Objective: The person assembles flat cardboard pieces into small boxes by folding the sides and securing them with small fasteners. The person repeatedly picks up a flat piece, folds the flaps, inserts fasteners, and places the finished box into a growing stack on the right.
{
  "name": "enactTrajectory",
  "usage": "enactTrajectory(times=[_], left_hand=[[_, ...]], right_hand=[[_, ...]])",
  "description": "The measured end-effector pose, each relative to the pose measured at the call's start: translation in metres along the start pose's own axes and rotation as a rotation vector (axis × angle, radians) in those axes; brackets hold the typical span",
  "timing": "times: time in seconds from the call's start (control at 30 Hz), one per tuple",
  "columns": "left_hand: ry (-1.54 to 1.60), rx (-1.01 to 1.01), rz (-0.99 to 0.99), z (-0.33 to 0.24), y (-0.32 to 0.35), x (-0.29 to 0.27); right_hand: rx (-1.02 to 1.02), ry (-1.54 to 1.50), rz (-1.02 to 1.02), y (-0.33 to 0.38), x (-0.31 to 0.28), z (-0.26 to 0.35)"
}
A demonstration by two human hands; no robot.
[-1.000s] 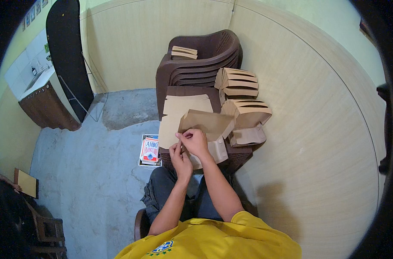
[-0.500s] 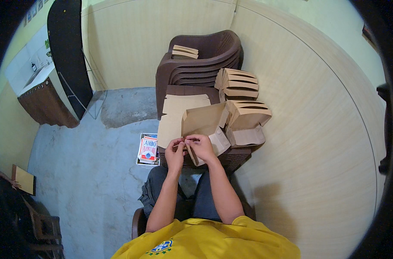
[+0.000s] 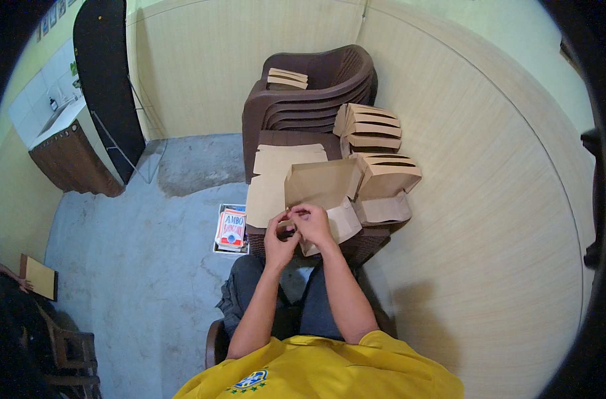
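Observation:
A brown cardboard box [image 3: 324, 184] stands in front of me with its lid raised and its lower tray [image 3: 343, 221] partly folded up. My left hand [image 3: 280, 241] curls at the tray's near left corner, thumb and fingers bent around the cardboard edge. Against it, my right hand [image 3: 311, 225] pinches at the same corner, covering part of the tray. The fingertips of both hands almost meet, so the exact piece between them is hidden. Under the box, toward the left, lies a flat unfolded cardboard blank [image 3: 265, 199].
Folded cardboard boxes [image 3: 384, 174] stand to the right, with another group [image 3: 370, 128] behind. Stacked brown plastic chairs [image 3: 309, 100] rise at the back, cardboard pieces [image 3: 287, 78] on the top seat. A crate of packets [image 3: 231, 229] sits on the floor at left. A wall [image 3: 489, 199] bounds the right.
The box has shifted slightly right. My left hand has turned and its fingers curl more, a little lower than before. My right hand keeps its pinch at the corner.

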State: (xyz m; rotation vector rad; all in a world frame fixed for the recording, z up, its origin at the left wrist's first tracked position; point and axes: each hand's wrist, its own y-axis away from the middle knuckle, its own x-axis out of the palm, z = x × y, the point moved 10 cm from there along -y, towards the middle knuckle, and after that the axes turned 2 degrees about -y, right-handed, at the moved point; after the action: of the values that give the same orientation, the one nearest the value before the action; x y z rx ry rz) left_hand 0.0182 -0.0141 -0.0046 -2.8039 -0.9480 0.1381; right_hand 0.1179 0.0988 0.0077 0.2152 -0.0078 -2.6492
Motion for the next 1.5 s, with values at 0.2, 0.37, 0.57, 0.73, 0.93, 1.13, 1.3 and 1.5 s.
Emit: enactTrajectory(times=[0.2, 0.37, 0.57, 0.73, 0.93, 1.13, 1.3, 1.5], left_hand=[[-0.159, 0.030, -0.122, 0.009, 0.004, -0.003], [-0.013, -0.194, -0.127, 0.031, -0.009, -0.008], [0.011, -0.307, -0.097, 0.034, -0.014, 0.003], [-0.047, -0.357, -0.062, 0.039, -0.009, 0.002], [0.385, -0.484, -0.098, 0.055, -0.013, 0.004], [0.306, -0.333, 0.048, 0.051, -0.018, 0.013], [0.170, -0.283, 0.056, 0.050, -0.021, 0.009], [0.143, -0.261, -0.036, 0.045, -0.020, 0.003]], right_hand=[[-0.111, 0.181, -0.260, -0.025, -0.031, 0.005], [0.040, 0.013, -0.016, -0.013, -0.018, -0.017], [0.008, -0.039, 0.044, 0.000, -0.016, -0.024], [0.098, -0.082, 0.104, -0.001, -0.019, -0.033], [0.019, 0.128, 0.175, 0.000, -0.020, -0.027], [0.018, 0.116, 0.156, 0.000, -0.022, -0.027], [0.067, 0.173, 0.163, 0.003, -0.020, -0.025], [0.063, 0.065, 0.144, 0.004, -0.021, -0.026]])
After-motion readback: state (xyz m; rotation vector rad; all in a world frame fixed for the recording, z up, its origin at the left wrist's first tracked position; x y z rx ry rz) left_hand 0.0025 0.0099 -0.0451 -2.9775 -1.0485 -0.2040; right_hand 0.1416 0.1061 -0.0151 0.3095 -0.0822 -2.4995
